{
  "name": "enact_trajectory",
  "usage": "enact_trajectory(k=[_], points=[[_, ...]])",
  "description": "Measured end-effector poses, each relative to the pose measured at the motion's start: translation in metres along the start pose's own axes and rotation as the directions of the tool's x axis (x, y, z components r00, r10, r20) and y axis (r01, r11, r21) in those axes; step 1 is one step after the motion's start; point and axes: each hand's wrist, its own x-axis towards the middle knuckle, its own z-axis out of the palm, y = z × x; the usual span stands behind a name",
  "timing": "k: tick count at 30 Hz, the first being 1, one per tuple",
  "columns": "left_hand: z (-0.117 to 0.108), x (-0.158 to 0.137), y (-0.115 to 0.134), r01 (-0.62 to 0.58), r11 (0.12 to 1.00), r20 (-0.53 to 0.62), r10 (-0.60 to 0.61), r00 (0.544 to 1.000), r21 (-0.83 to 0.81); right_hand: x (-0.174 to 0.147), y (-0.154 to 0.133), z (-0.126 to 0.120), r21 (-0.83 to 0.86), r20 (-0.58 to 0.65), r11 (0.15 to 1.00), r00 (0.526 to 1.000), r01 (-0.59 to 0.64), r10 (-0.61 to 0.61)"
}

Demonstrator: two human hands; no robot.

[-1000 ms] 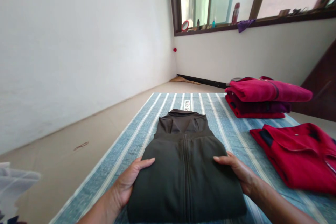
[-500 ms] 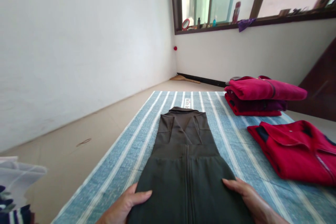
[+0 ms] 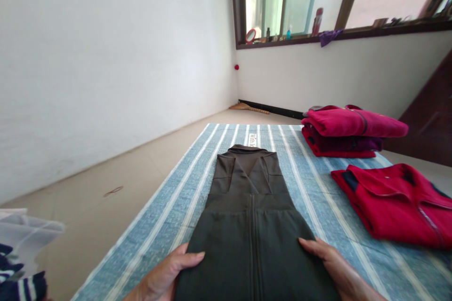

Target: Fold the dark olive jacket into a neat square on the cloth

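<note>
A dark grey-green dress (image 3: 249,181) lies lengthwise on the striped cloth, its collar at the far end. A zip runs down the middle of its nearer part, below a waist seam. My left hand (image 3: 169,268) grips the left edge, thumb on top and fingers underneath. On the opposite edge, my right hand (image 3: 330,258) holds the fabric the same way. The dress's near end runs out of the bottom of the view.
The blue-and-white striped cloth (image 3: 148,230) spreads beneath. To the right lie a folded red jacket (image 3: 395,207) and a stack of folded red and purple clothes (image 3: 353,124). A whitish plastic bag (image 3: 31,230) stands at the lower left, by striped navy fabric (image 3: 23,287).
The view has shifted very slightly. Both hands keep their hold on the dress's edges, and the dress looks almost the same.
</note>
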Motion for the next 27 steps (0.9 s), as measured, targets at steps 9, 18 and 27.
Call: enact_trajectory(k=[9, 18, 27], points=[[0.012, 0.012, 0.038, -0.134, 0.956, -0.095, 0.163, 0.982, 0.262, -0.005, -0.004, 0.008, 0.011, 0.049, 1.0, 0.999, 0.01, -0.011], [0.021, 0.048, 0.053, -0.127, 0.935, -0.123, 0.176, 0.977, 0.33, -0.007, -0.006, 0.011, 0.004, 0.059, 1.0, 0.998, 0.012, -0.013], [0.013, 0.054, 0.049, -0.076, 0.98, 0.009, 0.075, 0.997, 0.186, -0.006, -0.009, 0.005, -0.071, 0.121, 0.997, 0.993, 0.028, -0.02]])
